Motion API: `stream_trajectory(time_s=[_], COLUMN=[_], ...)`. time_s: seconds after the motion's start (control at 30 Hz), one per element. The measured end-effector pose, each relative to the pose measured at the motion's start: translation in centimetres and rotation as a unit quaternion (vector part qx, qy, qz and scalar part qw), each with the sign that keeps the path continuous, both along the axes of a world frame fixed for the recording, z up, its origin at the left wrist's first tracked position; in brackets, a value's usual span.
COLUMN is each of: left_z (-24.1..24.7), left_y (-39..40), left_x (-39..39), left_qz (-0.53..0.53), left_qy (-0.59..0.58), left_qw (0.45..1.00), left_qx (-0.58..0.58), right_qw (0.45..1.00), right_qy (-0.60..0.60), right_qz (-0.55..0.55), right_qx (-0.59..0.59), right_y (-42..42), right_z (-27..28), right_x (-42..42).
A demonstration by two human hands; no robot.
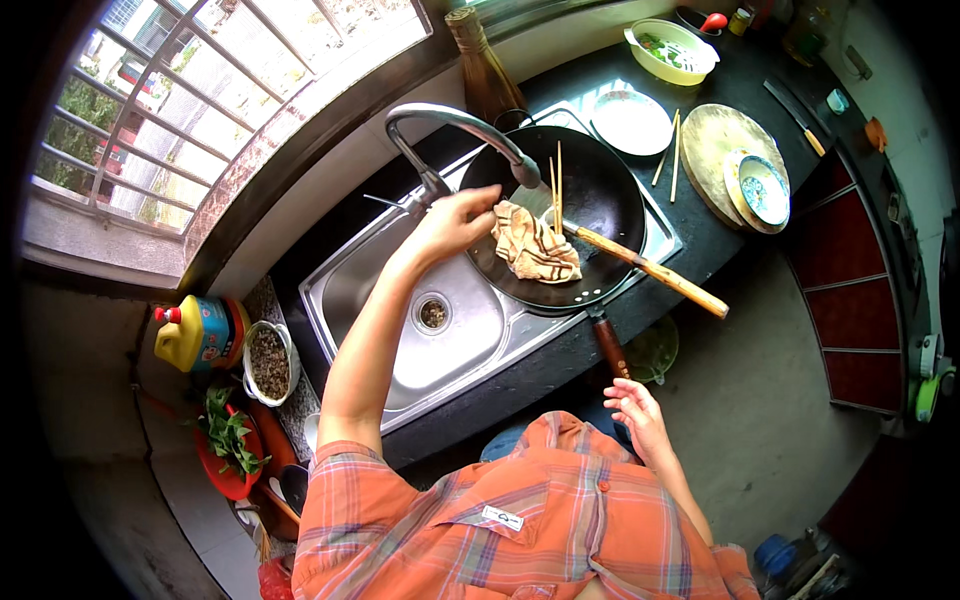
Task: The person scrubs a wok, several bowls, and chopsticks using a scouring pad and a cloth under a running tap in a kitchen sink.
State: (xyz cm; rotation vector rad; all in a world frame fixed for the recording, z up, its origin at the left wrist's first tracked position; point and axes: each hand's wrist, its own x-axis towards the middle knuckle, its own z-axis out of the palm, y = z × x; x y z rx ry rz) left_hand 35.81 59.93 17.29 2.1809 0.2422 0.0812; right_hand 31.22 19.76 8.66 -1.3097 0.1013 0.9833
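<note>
My left hand (459, 219) is stretched out beside the faucet, holding nothing, its thumb and fingers apart. Just right of its fingertips a crumpled striped cloth (536, 244) lies in a black wok (607, 180). The wok rests over the right part of the steel sink. A wok spatula with a wooden handle (652, 270) leans across the rim, and a pair of chopsticks (556, 187) stands in the wok. Below the end of the wok's brown handle (611, 349), my right hand (636, 416) is empty with loosely bent fingers.
The curved faucet (457, 112) arches over the wok. Left is the sink basin (450, 360). Beyond the wok are a white plate (631, 122), a round cutting board (709, 135) bearing bowls (763, 191), and a knife (795, 116). A yellow jug (187, 337) stands far left.
</note>
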Motion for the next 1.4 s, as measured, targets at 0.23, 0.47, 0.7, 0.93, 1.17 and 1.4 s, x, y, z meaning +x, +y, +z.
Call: stream_trajectory(time_s=[0.23,0.47,0.7,0.93,1.17,1.4], left_z=[-25.5,-34.8,-31.0,-29.0,-24.2,-13.9], left_y=[6.6,5.1,2.5,3.4,2.8,-1.0], left_x=[-15.1,-20.3,-19.0,-19.5,-20.2,-18.3], left_qz=[-0.030,0.037,0.107,0.116,0.173,0.082], left_qy=[0.404,0.442,0.320,0.269,0.145,-0.133], left_qw=[0.900,0.893,0.918,0.899,0.906,0.919], left_qx=[0.162,0.072,0.210,0.326,0.359,0.362], right_qw=[0.996,0.989,0.982,0.987,0.982,0.965], right_qy=[-0.009,-0.033,-0.005,-0.034,-0.072,-0.081], right_qz=[-0.058,-0.086,-0.125,-0.093,-0.168,-0.251], right_qx=[-0.061,-0.115,-0.142,-0.125,-0.041,0.005], right_y=[-0.8,-0.2,-0.5,-1.1,-6.0,-13.1], right_z=[0.9,2.9,2.8,1.8,-0.2,-2.2], right_x=[-2.1,-2.3,-4.2,-4.0,-5.7,-8.9])
